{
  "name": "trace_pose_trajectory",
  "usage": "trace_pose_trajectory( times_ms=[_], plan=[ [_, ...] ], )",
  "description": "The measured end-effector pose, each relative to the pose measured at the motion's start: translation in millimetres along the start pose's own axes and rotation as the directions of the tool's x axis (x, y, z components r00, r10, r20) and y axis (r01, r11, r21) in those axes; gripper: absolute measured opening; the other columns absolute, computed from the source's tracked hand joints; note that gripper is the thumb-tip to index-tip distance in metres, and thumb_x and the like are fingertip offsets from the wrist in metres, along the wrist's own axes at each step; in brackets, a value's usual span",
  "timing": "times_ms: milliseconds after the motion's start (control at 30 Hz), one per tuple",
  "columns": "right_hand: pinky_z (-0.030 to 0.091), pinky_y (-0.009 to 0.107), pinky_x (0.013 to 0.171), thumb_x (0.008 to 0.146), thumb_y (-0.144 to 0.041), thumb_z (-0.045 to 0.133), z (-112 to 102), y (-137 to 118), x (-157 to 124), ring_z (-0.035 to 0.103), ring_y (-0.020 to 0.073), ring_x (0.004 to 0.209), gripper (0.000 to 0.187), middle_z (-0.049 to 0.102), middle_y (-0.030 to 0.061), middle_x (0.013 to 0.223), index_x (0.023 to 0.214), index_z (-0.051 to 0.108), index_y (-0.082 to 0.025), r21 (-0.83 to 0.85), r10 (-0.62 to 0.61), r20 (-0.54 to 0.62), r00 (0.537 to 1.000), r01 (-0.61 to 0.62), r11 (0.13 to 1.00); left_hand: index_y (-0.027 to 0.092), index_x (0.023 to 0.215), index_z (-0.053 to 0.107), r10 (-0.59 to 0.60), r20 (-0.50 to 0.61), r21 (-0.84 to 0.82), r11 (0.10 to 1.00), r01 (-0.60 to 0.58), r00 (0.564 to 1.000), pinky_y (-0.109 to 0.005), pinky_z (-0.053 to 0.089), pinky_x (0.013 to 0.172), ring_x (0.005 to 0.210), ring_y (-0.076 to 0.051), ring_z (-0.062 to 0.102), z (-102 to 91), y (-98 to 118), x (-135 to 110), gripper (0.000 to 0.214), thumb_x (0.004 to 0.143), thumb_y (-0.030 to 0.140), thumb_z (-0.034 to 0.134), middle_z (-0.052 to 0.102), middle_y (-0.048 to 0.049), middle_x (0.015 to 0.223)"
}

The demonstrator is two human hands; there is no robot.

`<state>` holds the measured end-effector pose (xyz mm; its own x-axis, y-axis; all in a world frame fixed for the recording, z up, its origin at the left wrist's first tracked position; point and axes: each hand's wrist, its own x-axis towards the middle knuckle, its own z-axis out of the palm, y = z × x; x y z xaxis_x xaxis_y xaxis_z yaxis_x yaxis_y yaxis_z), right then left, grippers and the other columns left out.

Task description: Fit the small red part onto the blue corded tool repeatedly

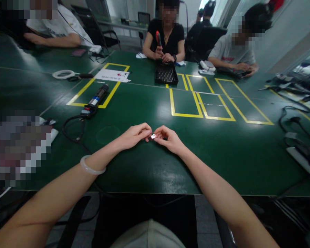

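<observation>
Just above the green tabletop [134, 168], my two hands meet at their fingertips around a small shiny silver piece [153, 136]. My left hand [136, 135], with a pale bangle [89, 166] on its wrist, pinches the piece from the left. From the right, the thumb and fingers of my right hand [167, 137] close on the same piece. It is too small to tell what kind of part it is, and the fingers cover some of it.
A dark cylindrical tool [96, 98] with a cable lies left of centre. Across the table, a person handles a red-tipped tool [158, 38] over a black tray [166, 73]. Yellow tape [187, 115] marks rectangles. White paper [111, 74] lies at left; black cables [294, 119] run at right.
</observation>
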<state>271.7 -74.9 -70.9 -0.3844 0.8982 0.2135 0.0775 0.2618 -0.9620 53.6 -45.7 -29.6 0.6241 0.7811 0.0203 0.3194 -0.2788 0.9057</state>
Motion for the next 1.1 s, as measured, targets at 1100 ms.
trace_pose_trajectory(
  times_ms=[1100],
  plan=[
    [0.052, 0.028, 0.069, 0.073, -0.052, 0.082, 0.3, 0.3, 3.3, 0.064, 0.0128, 0.072, 0.046, 0.069, 0.0002, 0.083, 0.099, 0.059, -0.021, 0.198, 0.114, -0.044, 0.992, -0.103, 0.975, 0.018, 0.102, 0.067, 0.161, -0.075, 0.317, 0.940, -0.130, 0.984, -0.032, 0.055, 0.087, 0.091, -0.021, 0.070, 3.6, 2.8, -5.3, 0.027, 0.095, 0.043, 0.061, 0.074, -0.0063, 0.098]
  ],
)
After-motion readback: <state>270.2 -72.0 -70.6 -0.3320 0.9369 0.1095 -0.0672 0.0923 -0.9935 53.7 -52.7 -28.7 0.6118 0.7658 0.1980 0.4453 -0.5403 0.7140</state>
